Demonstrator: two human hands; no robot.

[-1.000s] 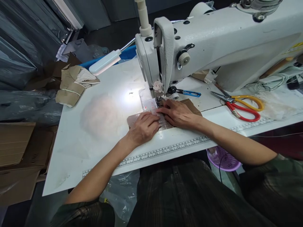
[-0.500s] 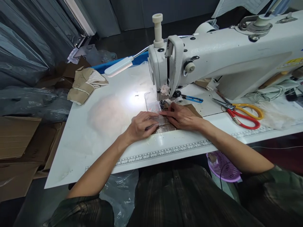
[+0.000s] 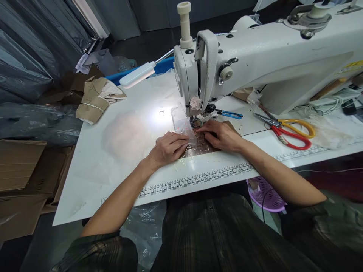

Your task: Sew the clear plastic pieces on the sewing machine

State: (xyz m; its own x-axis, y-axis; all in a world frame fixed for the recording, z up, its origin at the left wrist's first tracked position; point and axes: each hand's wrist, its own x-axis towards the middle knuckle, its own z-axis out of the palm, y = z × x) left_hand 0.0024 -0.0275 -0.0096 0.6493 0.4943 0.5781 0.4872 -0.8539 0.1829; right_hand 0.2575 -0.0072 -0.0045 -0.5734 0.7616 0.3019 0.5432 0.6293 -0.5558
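A piece of brown fabric lies under the needle area of the white sewing machine. A clear plastic piece overlaps its left part, near the presser foot. My left hand is closed at the plastic's near edge, fingers together and the thumb beneath them. From the right, my right hand rests on the brown fabric, its index finger stretched toward the presser foot and its thumb apart. The palm hides part of the fabric.
Right of the machine head lie blue thread snips and scissors with red and yellow handles. A lit lamp hangs over the white table. A tied brown bundle sits at the back left. A purple basket stands below.
The right hand's fingers have drawn slightly away from the left hand, so more brown fabric shows between them. The view has shifted a little.
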